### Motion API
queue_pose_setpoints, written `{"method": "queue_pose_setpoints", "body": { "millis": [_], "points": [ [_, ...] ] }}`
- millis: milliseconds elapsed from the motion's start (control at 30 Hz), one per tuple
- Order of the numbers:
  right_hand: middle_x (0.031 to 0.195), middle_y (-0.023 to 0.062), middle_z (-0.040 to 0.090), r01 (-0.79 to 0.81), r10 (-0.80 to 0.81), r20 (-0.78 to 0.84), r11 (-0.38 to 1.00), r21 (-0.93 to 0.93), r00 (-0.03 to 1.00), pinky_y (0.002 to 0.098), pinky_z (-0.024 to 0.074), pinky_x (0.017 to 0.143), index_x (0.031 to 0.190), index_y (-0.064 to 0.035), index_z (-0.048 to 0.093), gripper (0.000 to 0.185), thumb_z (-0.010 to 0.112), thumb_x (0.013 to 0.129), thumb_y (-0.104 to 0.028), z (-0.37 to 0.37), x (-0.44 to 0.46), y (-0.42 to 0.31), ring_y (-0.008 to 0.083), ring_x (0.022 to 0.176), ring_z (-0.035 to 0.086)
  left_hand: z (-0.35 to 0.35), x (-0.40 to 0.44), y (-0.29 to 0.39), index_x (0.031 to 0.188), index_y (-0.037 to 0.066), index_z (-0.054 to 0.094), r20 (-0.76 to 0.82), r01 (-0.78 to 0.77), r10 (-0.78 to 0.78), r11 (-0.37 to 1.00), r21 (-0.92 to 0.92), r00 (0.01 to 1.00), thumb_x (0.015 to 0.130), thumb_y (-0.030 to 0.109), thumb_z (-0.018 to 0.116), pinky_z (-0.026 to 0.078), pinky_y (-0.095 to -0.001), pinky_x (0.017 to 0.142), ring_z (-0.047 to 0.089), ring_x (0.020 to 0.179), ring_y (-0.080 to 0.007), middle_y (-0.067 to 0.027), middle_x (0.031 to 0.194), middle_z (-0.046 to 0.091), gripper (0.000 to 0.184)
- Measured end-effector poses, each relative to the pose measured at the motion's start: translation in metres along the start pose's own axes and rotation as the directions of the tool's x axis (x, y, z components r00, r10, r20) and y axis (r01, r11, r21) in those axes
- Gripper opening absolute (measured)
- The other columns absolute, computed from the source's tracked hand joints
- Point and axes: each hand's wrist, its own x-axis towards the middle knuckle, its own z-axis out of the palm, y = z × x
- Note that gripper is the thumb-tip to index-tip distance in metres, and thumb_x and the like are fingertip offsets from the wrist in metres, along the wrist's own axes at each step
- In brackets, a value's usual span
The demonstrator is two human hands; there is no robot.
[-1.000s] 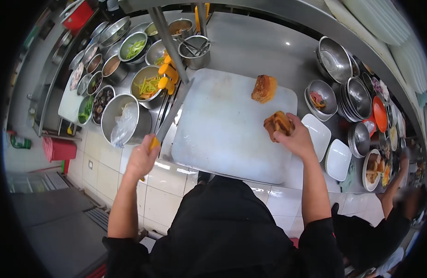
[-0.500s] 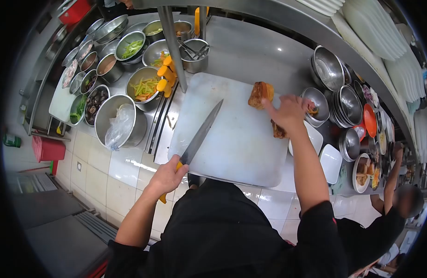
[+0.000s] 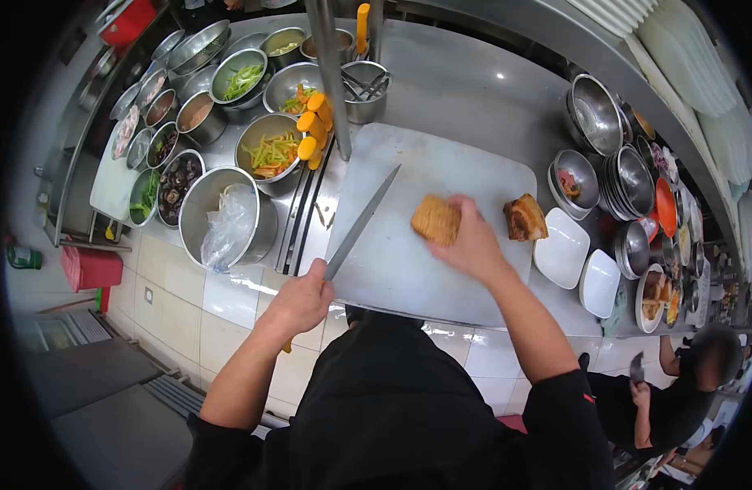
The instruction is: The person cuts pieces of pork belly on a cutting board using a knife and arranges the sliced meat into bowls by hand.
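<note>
My left hand [image 3: 298,304] is wrapped round the yellow handle of a long kitchen knife [image 3: 364,220]. Its blade points away from me over the left part of the white cutting board [image 3: 384,282]. My right hand [image 3: 476,247] grips a golden-brown block of cooked pork belly [image 3: 435,221] by its right side, over the middle of the board. The fingers partly cover that block, and it looks slightly blurred. A second browned piece of pork belly [image 3: 525,217] rests at the board's right edge, apart from my hand.
Two white dishes [image 3: 561,249] stand right of the board, with steel bowls [image 3: 595,114] beyond. Left are a steel pot [image 3: 262,233] with a plastic bag, a bowl of cut vegetables [image 3: 267,151] and yellow-handled tools [image 3: 313,131]. A metal post [image 3: 331,82] rises behind the board. Another person [image 3: 662,400] stands at right.
My right hand has moved from the board's right side towards its middle and now grips a block of pork belly. The knife stays in my left hand. The view has shifted slightly.
</note>
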Motion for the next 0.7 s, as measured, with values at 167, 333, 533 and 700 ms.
{"method": "queue_pose_setpoints", "body": {
  "millis": [167,333,533,700],
  "points": [
    [0.125,0.0221,0.057,0.122,-0.115,-0.052,0.982,0.147,0.992,0.0403,0.0480,0.101,0.126,0.0005,0.049,0.063,0.078,0.075,-0.022,0.004,-0.039,-0.005,0.0364,0.117,0.059,-0.042,-0.034,0.056,0.105,0.000,0.043,0.050,-0.067,0.059,0.981,0.181,0.997,0.099,0.020,0.049,0.046,-0.0597,0.075,0.061,0.079,-0.0529,-0.0307,0.076,0.063,0.022],
    [0.110,0.0160,0.058,0.161,-0.150,-0.077,0.971,0.174,0.986,0.0401,0.0500,0.091,0.112,-0.0027,0.056,0.045,0.074,0.073,-0.018,-0.003,-0.037,-0.007,0.0333,0.103,0.060,-0.061,-0.059,0.102,0.104,-0.002,0.043,0.175,-0.153,0.102,0.937,0.315,0.979,0.100,0.019,0.048,0.045,-0.0615,0.072,0.061,0.074,-0.0519,-0.0280,0.071,0.063,0.022],
    [0.103,0.0136,0.057,0.161,-0.138,-0.140,0.973,0.168,0.980,0.0400,0.0492,0.088,0.104,-0.0050,0.057,0.037,0.073,0.073,-0.017,0.009,-0.041,0.000,0.0328,0.100,0.059,-0.068,-0.080,0.133,0.104,-0.002,0.044,0.253,-0.091,-0.024,0.897,0.433,0.967,0.099,0.018,0.048,0.046,-0.0618,0.069,0.061,0.070,-0.0508,-0.0266,0.069,0.063,0.021],
    [0.103,0.0121,0.057,0.196,-0.166,-0.162,0.962,0.193,0.973,0.0405,0.0485,0.088,0.102,-0.0060,0.058,0.035,0.074,0.073,-0.017,0.016,-0.041,0.006,0.0329,0.101,0.057,-0.067,-0.085,0.159,0.106,-0.002,0.044,0.289,0.017,-0.190,0.861,0.509,0.938,0.098,0.015,0.046,0.048,-0.0599,0.070,0.063,0.073,-0.0501,-0.0274,0.073,0.065,0.019]
  ]
}}
